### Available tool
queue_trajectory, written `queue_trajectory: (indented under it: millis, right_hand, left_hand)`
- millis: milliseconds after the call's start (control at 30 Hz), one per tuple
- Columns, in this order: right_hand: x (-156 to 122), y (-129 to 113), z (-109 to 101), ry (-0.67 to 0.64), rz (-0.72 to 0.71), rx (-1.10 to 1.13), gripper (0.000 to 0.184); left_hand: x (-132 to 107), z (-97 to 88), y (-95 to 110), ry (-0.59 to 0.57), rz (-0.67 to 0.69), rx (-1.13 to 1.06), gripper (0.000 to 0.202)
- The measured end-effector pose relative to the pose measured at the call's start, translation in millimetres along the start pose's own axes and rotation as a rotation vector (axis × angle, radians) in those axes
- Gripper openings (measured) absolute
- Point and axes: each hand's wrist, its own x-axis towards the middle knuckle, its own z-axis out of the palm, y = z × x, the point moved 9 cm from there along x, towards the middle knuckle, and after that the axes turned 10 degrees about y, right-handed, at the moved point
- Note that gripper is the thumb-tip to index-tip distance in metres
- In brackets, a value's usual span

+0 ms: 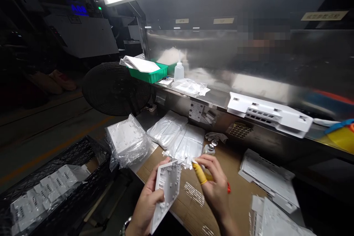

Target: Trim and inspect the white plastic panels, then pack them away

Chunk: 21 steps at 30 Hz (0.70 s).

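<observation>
My left hand (151,195) grips a white plastic cover (167,191) by its side, thumb on the ribbed inner face. The cover is tilted upright over the brown cardboard work surface. Just to its right, my right hand (214,179) is raised and apart from it, fingers curled in a pinch. Yellow wrapping (199,174) covers one of its digits. A small red-orange end (229,188) sticks out behind the hand; what the fingers hold is mostly hidden. Clear plastic bags (185,142) lie flat beyond both hands.
Bagged white parts (127,136) stand at left, above a black crate (91,147) of wrapped parts. A small jar (210,149) sits behind my right hand. White panels (267,179) lie at right. The metal shelf holds a green tray (151,75), squeeze bottle (179,70) and long white panel (268,114).
</observation>
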Motion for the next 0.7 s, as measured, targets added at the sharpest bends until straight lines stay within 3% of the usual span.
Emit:
queue_trajectory:
  millis: [100,167,333,467,567,700]
  right_hand:
    - [-3.4,-36.1,14.1,-0.009,-0.063,0.076,0.025]
    - [-6.1,-43.2,19.9,-0.022,-0.101,0.083,0.026]
    - [-10.9,-25.8,16.0,0.017,0.002,0.070,0.024]
    - [-21.3,-18.1,21.0,-0.023,-0.003,0.067,0.025]
    - [-30.5,33.7,29.6,-0.074,0.098,-0.131,0.021]
    - [-46.3,151.6,24.2,-0.125,0.327,-0.447,0.019]
  left_hand:
    - [-4.1,14.3,0.7,-0.026,0.206,0.123,0.068]
    - [-5.7,17.5,0.6,-0.033,0.301,0.156,0.066]
    - [-1.4,17.1,-5.6,-0.084,0.377,0.273,0.068]
    - [0.3,18.1,-9.4,-0.141,0.409,0.385,0.073]
    - [0.8,13.4,-8.7,-0.120,0.342,0.359,0.073]
    - [4.6,-0.4,-13.1,-0.040,0.036,0.174,0.091]
